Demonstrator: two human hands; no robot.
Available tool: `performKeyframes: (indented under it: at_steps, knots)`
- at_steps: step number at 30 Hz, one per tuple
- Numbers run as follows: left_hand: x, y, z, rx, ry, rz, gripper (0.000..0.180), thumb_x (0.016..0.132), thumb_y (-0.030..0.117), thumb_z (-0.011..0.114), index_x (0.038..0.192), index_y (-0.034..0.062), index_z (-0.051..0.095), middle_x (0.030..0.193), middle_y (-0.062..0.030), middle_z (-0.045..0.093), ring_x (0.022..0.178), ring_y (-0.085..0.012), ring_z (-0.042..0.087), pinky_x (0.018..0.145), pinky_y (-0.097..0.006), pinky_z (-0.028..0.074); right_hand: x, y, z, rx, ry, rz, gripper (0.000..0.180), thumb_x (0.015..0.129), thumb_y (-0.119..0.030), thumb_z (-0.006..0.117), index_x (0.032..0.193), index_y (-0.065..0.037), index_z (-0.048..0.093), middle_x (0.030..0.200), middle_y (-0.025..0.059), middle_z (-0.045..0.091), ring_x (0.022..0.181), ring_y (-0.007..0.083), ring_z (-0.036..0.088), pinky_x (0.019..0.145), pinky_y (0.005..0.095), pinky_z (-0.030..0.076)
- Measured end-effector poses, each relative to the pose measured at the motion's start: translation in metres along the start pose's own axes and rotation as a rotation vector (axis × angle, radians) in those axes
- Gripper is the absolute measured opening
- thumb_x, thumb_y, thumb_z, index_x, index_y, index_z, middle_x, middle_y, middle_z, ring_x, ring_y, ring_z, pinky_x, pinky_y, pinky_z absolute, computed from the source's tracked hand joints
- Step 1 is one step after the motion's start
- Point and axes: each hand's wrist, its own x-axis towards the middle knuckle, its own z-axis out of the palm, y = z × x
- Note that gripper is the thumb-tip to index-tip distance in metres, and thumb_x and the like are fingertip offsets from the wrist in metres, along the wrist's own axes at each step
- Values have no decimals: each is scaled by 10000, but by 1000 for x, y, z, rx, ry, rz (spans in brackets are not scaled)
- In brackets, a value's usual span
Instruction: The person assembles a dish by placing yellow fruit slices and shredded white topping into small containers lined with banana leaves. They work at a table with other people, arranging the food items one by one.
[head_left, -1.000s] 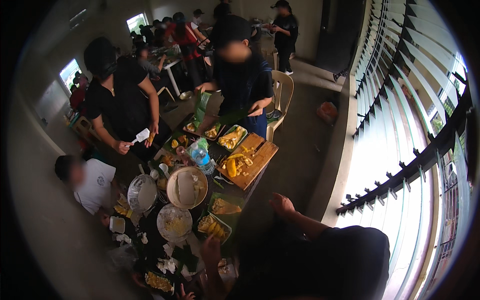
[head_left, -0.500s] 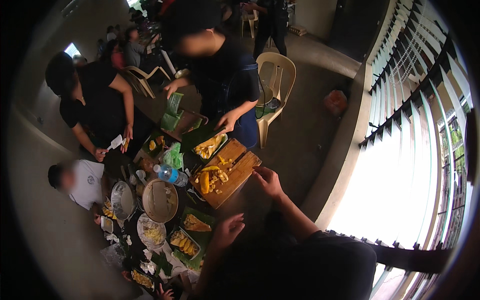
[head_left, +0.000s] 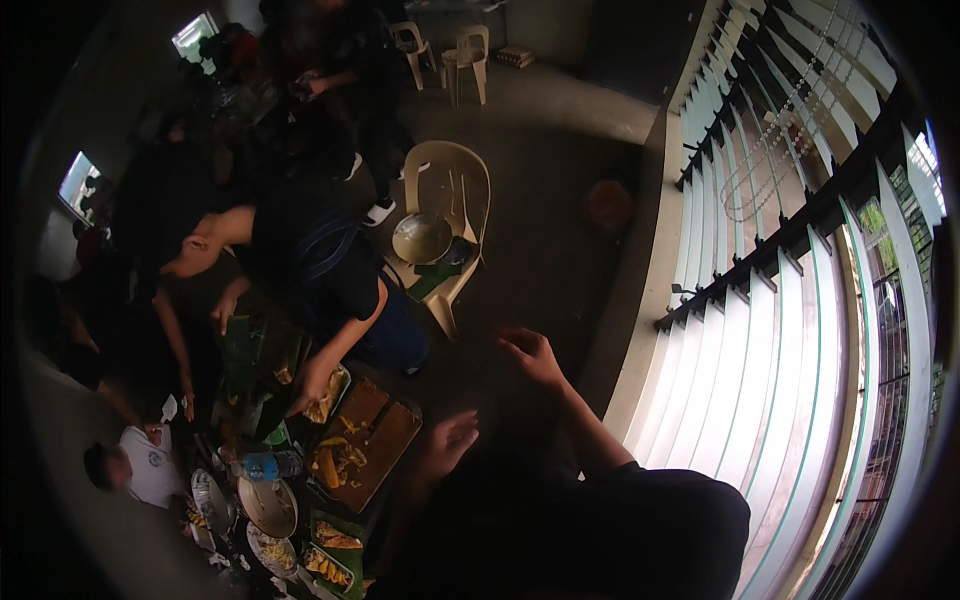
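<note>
My left hand [head_left: 452, 440] is raised beside the right edge of the wooden board [head_left: 395, 432], fingers loosely stretched and slightly blurred, with nothing in it. Farther right, over the floor, my right hand [head_left: 533, 357] hangs in the air with its fingers loosely bent and apart; nothing shows in it. On the board lie peeled yellow fruit pieces [head_left: 326, 466], probably banana, and small scraps. Left of the board stand a water bottle [head_left: 270, 465] and a round bowl [head_left: 268, 508]. Nearer me, wrapped-looking yellow food [head_left: 330, 567] sits in a tray on green leaves.
Across the table a person in black [head_left: 330, 260] leans in, an arm reaching over a food tray [head_left: 328, 396]. Another person holds a white utensil [head_left: 169, 408]. A plastic chair [head_left: 450, 170] bears a metal bowl [head_left: 422, 238]. Louvred windows [head_left: 740, 350] line the right side.
My view has swung right, so the table and board now sit farther left and lower. Both my hands stay raised, now farther from the board. The person in black leans lower over the table.
</note>
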Motion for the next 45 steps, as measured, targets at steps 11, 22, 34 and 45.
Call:
performKeyframes:
  at_steps: [11,22,34,45]
  knots:
    - [290,25,49,-221,-328,-56,307,937,111,569,1218,-12,549,1017,-75,623,934,-123,600,856,-276,505,128,28,-168,59,230,125,331,884,-218,642,1137,-6,623,1006,68,667,889,123,618,774,270,498]
    - [627,241,124,-1,-591,243,346,941,143,557,1251,-7,522,1121,-101,610,1041,-143,587,932,-279,465,297,-16,-346,77,553,145,324,863,-170,639,1106,41,613,1007,119,668,932,186,646,818,309,503]
    - [878,195,68,132,-345,-202,311,973,248,526,1236,90,571,1104,-37,630,964,-107,609,814,-234,468,586,61,-510,9,471,120,310,838,-169,667,1070,32,627,991,106,669,967,183,636,841,295,490]
    - [1128,259,45,0,1,-280,318,963,250,530,1212,59,583,1058,-65,655,891,-122,640,744,-227,473,898,49,-617,-169,35,-50,318,866,-214,649,1096,2,609,1082,139,657,1012,228,642,850,332,504]
